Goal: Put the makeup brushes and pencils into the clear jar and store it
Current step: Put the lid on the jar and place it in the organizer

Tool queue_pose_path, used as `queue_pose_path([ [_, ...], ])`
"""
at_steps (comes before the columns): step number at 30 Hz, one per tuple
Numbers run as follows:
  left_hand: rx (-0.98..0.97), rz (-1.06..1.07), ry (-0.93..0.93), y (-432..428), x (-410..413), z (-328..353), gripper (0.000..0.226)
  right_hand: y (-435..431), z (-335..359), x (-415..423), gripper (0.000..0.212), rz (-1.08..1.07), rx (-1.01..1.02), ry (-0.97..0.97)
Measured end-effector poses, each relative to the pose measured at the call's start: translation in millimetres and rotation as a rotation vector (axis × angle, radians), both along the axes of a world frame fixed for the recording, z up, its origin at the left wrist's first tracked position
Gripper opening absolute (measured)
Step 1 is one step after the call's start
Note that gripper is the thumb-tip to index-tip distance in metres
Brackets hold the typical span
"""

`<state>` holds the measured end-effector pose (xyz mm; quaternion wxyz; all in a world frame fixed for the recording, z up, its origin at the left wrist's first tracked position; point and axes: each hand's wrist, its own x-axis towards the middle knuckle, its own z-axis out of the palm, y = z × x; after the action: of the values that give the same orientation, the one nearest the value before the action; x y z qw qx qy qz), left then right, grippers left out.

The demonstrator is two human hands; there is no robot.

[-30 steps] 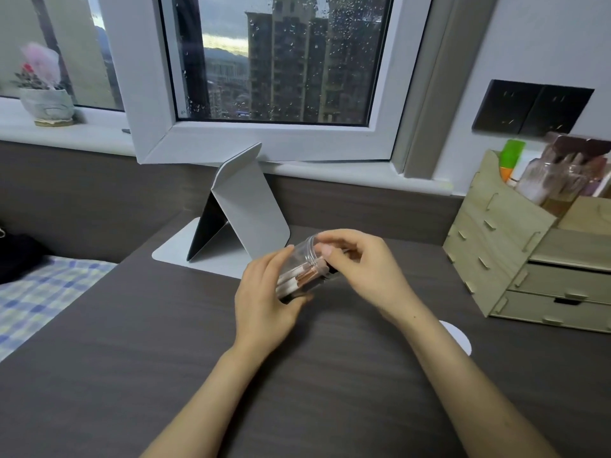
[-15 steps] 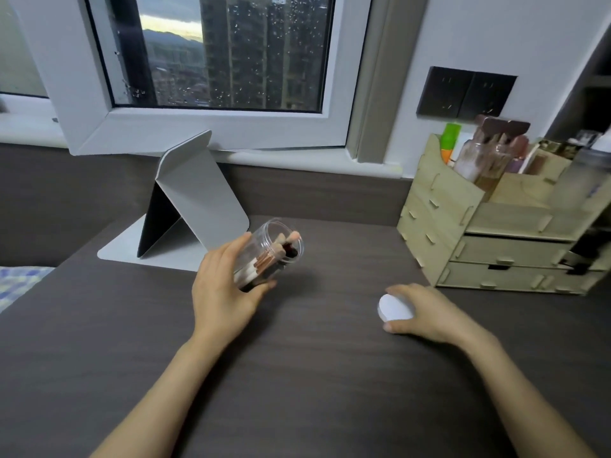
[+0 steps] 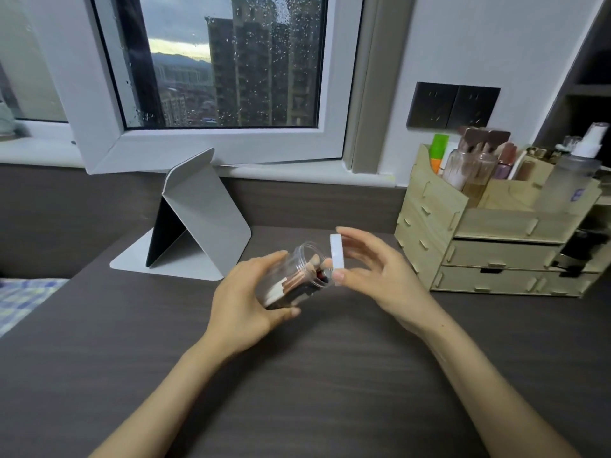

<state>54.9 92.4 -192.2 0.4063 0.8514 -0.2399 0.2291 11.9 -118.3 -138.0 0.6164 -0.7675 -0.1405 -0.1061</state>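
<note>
Since half a second ago the right hand [image 3: 380, 276] has lifted the white lid [image 3: 337, 256] off the bench [image 3: 297, 375] and now grips it just beside the mouth of the clear jar [image 3: 297, 276]. The left hand [image 3: 244, 302] grasps the jar, tilted, above mid-bench, brushes [image 3: 297, 282] inside. Capping appears imminent; storage remains. No legible writing.

counted two hands, left [image 3: 243, 300] and right [image 3: 380, 276]. one clear jar [image 3: 297, 276], one white lid [image 3: 337, 256], several brushes and pencils [image 3: 291, 285] inside, exact number unclear. one folded grey stand [image 3: 201, 219], one wooden organizer [image 3: 489, 233] with two drawers showing, two dark wall sockets [image 3: 453, 105].
</note>
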Motion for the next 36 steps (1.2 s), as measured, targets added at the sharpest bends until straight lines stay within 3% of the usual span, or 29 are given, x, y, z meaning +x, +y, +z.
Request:
queue_pose_path([
  [4, 0.074, -0.052, 0.051, 3.2, -9.7, 7.3, 0.083, 1.1, 9.9, -4.0, 0.059, 0.071, -0.288, -0.029],
  [15, 0.082, -0.281, 0.361, 14.3, -12.1, 22.0, 0.081, -5.1, 38.0, -11.9, 0.057, 0.239, -0.562, -0.008],
  [19, 0.125, -0.238, 0.334, 11.9, -16.8, 23.6, 0.080, 4.7, 38.5, -8.6, 0.039, 0.061, -0.683, -0.012],
  [23, 0.174, -0.178, 0.296, 9.0, -20.9, 25.8, 0.082, 8.1, 38.0, -8.6, 0.066, -0.054, -0.918, 0.004],
  [27, 0.177, -0.167, 0.287, 9.2, -19.6, 27.1, 0.080, 1.4, 40.0, -11.3, 0.061, 0.108, -0.820, 0.031],
  [29, 0.197, -0.171, 0.275, 7.6, -19.0, 27.1, 0.082, 6.2, 36.4, -9.6, 0.057, 0.020, -0.904, -0.030],
  [32, 0.228, -0.164, 0.259, 7.1, -18.3, 24.9, 0.084, 9.0, 37.2, -10.8, 0.071, -0.044, -1.092, -0.023],
  [36, 0.233, -0.145, 0.249, 9.1, -16.2, 22.4, 0.084, 6.8, 35.1, -10.4, 0.062, 0.005, -0.938, -0.016],
])
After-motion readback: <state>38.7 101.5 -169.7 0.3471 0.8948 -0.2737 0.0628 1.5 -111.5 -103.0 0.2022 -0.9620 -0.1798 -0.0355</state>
